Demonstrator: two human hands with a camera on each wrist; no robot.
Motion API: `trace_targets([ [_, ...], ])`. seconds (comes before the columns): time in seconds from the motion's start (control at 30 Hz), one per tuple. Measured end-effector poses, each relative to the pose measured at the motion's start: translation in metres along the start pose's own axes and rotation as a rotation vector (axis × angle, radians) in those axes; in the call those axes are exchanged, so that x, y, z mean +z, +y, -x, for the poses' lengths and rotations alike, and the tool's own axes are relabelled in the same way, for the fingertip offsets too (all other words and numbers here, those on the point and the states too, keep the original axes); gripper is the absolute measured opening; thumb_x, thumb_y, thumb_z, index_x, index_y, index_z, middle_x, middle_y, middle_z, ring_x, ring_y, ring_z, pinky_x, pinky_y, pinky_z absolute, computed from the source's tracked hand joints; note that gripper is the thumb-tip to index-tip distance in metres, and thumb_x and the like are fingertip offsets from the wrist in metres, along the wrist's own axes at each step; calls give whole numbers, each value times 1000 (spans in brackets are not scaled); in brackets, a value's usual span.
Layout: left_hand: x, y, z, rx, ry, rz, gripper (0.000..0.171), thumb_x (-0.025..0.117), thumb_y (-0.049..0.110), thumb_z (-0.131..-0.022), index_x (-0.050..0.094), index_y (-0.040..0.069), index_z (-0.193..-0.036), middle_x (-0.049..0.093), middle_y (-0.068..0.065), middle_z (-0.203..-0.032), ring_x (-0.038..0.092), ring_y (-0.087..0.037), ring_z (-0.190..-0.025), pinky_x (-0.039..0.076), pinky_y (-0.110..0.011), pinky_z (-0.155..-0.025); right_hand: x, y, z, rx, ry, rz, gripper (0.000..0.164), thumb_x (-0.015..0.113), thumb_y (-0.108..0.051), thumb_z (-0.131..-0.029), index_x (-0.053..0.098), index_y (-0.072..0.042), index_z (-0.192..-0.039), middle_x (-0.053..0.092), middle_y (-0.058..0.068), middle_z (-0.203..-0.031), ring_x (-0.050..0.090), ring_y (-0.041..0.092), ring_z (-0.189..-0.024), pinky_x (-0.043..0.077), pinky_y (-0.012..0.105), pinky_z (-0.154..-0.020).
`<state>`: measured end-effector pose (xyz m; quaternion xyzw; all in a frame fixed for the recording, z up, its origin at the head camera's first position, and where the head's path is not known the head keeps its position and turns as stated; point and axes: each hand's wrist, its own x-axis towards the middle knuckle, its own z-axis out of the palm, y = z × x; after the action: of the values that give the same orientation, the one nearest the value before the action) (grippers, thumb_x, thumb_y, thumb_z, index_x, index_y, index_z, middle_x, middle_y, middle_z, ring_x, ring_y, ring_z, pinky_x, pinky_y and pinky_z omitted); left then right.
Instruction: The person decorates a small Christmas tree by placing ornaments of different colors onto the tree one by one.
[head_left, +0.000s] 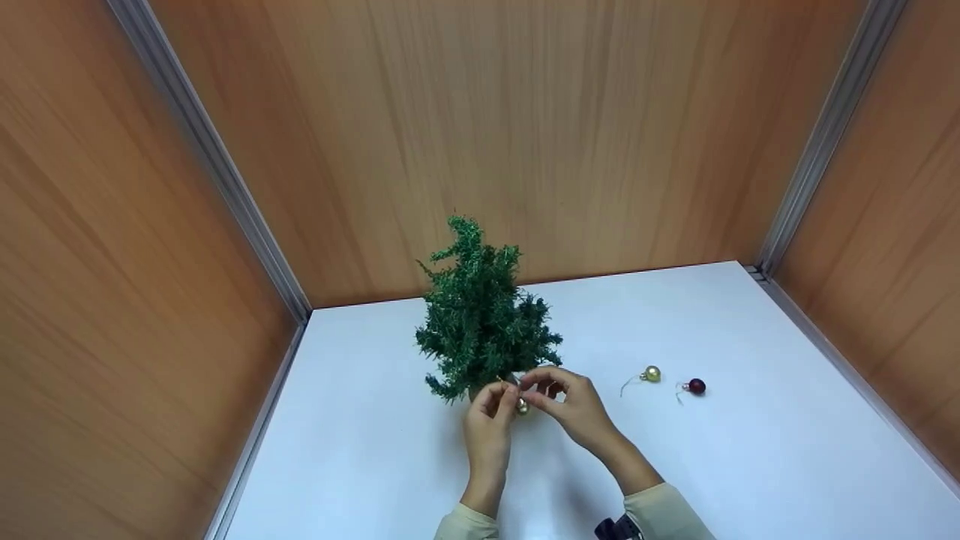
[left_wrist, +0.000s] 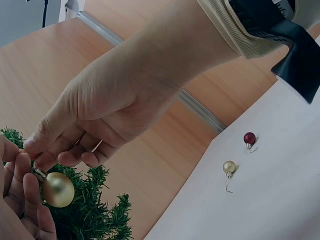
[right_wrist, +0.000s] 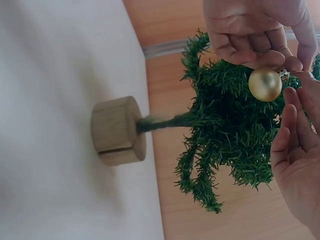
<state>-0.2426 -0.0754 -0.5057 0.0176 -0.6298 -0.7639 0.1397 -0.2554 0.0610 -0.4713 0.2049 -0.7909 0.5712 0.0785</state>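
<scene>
A gold ball ornament (head_left: 523, 407) hangs between my two hands, in front of the green artificial tree (head_left: 484, 322). My left hand (head_left: 489, 427) pinches its thin string just above the metal cap. Opposite it, my right hand (head_left: 581, 412) has thumb and forefinger together on the string, fingertips close to the left ones. In the left wrist view, the gold ball (left_wrist: 58, 190) overlaps the branches. The right wrist view shows the ball (right_wrist: 265, 84) beside the left hand's curled fingers, with the tree's round wooden base (right_wrist: 117, 131) standing on the table.
On the white table (head_left: 360, 450), to the right, lie a smaller-looking gold ornament (head_left: 652, 373) and a dark red ornament (head_left: 697, 386), each with a string loop. Wood-grain panels (head_left: 525, 135) with metal corner strips enclose the back and sides.
</scene>
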Motion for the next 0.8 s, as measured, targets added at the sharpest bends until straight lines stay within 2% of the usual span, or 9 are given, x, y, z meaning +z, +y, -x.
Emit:
trace_targets([
  [0.2, 0, 1, 0, 3, 0, -19, 18, 64, 14, -96, 64, -4, -97, 65, -7, -93, 62, -18, -84, 55, -28, -75, 1, -2, -1, 0, 4, 1, 17, 72, -11, -89, 71, -5, -105, 70, 0, -95, 56, 8, -79, 46, 22, -72],
  [0.5, 0, -1, 0, 27, -2, -21, 16, 62, 11, -97, 64, -5, -97, 65, -6, -92, 61, -15, -82, 53, -28, -72, 3, -2, -3, -12, -7, -20, 7, 72, -12, -89, 73, -12, -96, 71, -1, -91, 54, 7, -73, 46, 26, -67],
  [0.8, -2, 0, 2, 44, 1, -57, 15, 64, 11, -96, 65, -3, -95, 65, -7, -91, 61, -16, -83, 55, -33, -73, 1, -4, -1, -35, -12, -28, 4, 72, -12, -89, 73, -10, -92, 71, 1, -89, 52, 6, -70, 45, 26, -65],
])
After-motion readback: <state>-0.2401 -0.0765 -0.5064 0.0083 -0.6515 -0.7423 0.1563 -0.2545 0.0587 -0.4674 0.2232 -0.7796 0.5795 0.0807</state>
